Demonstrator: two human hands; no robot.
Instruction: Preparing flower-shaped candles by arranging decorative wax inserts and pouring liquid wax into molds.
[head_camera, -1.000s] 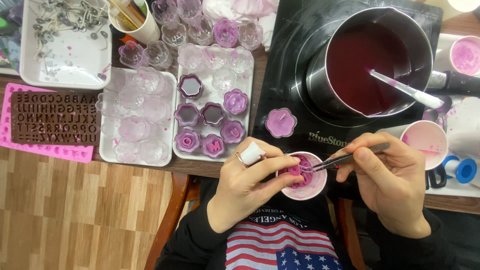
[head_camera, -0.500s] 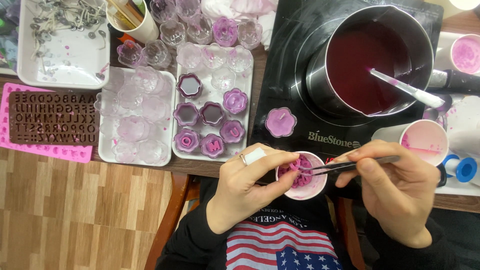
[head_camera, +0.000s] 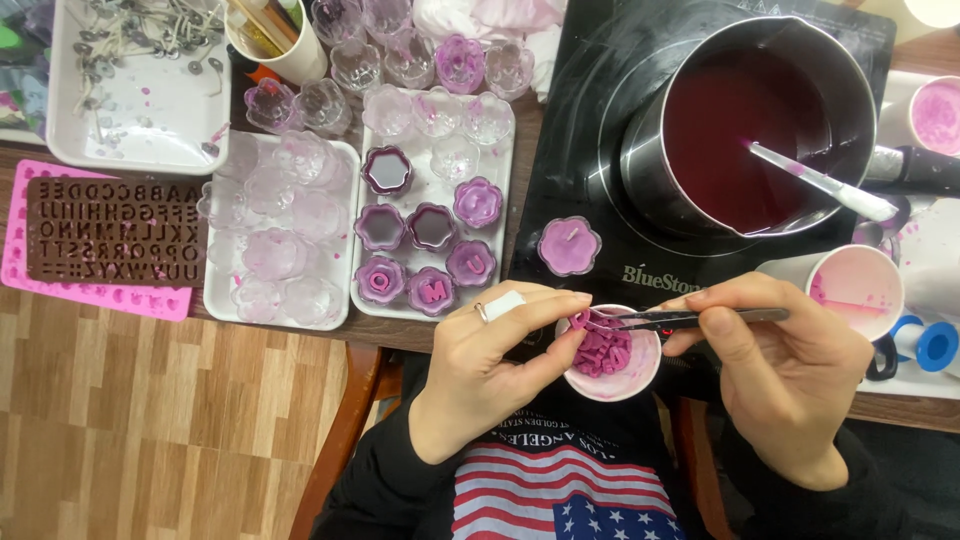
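The small white paper cup (head_camera: 610, 355) full of purple wax letter pieces is the nearest thing, just in front of the person's chest, at the near edge of the table. The left hand (head_camera: 490, 365) is wrapped around this cup from its left side, with the fingers closed on its wall. The right hand (head_camera: 780, 365) is on the right side of the cup and pinches thin metal tweezers (head_camera: 690, 318). The tips of the tweezers reach over the left rim of the cup and grip one small purple wax letter (head_camera: 579, 319).

Just behind the cup lies the black flat induction cooker (head_camera: 600, 200), and on it, near the cup, stands one purple flower-shaped candle (head_camera: 569, 246). Further behind the cup, a round steel pot (head_camera: 745, 120) of dark purple liquid wax stands on the cooker, with a white spatula (head_camera: 825, 185) in it. To the right of the cup is a second white paper cup (head_camera: 850, 290), stained pink inside. To the left behind the cup is a white rectangular tray (head_camera: 500, 230) with flower-shaped candles. Far to the left of the cup lies a brown silicone letter mould (head_camera: 110, 232).
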